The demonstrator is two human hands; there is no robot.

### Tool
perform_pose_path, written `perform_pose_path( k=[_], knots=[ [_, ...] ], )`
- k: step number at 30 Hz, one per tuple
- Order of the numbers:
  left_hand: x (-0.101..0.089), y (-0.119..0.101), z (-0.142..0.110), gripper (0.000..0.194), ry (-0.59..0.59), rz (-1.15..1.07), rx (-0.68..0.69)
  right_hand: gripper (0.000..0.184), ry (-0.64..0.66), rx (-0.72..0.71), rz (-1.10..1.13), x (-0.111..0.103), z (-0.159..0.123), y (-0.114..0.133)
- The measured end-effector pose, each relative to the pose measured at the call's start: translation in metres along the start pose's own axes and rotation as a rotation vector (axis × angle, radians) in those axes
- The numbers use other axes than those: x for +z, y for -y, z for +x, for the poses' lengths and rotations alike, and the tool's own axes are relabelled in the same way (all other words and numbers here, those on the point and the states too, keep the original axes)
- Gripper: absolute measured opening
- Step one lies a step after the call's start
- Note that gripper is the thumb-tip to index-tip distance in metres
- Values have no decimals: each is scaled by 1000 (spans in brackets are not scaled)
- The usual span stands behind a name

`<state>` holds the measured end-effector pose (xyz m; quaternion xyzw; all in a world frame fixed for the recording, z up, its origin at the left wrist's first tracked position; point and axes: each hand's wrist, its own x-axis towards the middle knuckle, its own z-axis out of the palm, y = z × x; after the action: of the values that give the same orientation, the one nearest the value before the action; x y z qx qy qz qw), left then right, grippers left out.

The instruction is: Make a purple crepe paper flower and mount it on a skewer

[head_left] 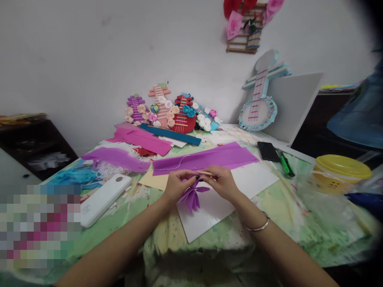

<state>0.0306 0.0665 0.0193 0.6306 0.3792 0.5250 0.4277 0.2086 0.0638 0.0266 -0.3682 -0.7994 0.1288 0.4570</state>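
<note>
A purple crepe-paper flower [191, 198] with pointed petals hangs between my hands, its petals fanned downward over a white board [206, 221]. My left hand [178, 184] pinches the flower's gathered top between thumb and fingers. Close beside it, my right hand [223, 182] is closed at the same gathered end, thumb tips almost meeting. Fingers hide the exact grip and whatever small part lies between them. Just behind the hands lies a long strip of purple crepe paper [209, 157], with a thin white thread across it.
On the left are a white power bank [104, 201], more purple paper [116, 158] and pink paper [140, 139]. A black phone [268, 151], a green utility knife [285, 164] and a yellow-lidded tub [341, 171] lie right. Decorated guitar shapes [182, 119] lean against the wall.
</note>
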Motion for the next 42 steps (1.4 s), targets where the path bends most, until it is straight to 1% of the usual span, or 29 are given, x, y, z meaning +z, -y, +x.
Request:
perform_pose_path(
  k=[3, 9, 15, 19, 21, 23, 25, 27, 32, 37, 42],
  knots=[
    [0, 3, 0, 18, 13, 57, 19, 17, -5, -7, 21, 3, -1, 0],
    [1, 3, -1, 14, 31, 123, 24, 13, -28, -26, 25, 6, -2, -3],
    [3, 0, -2, 19, 112, 107, -6, 13, -25, -5, 6, 5, -1, -4],
    [3, 3, -1, 22, 178, 131, 7, 11, -24, -17, -9, 4, -1, -3],
    [2, 4, -1, 20, 173, 163, 27, 10, -20, -27, -13, 4, -1, -2],
    [1, 5, -1, 19, 143, 180, 50, 10, -14, -46, -14, 3, -1, -2],
    [0, 6, -1, 20, 126, 183, 73, 15, -14, -75, -12, 3, -1, -2],
    [0, 7, 0, 20, 126, 188, 89, 19, -26, -101, -6, 3, -1, -2],
    [0, 6, -1, 15, 157, 256, 106, 14, -34, -129, 5, 5, -1, -5],
    [2, 3, -1, 16, 200, 297, 72, 13, 12, -96, 20, 3, -2, -2],
    [2, 2, 0, 16, 223, 225, 60, 14, 48, -58, 36, 2, -1, 1]
  ],
)
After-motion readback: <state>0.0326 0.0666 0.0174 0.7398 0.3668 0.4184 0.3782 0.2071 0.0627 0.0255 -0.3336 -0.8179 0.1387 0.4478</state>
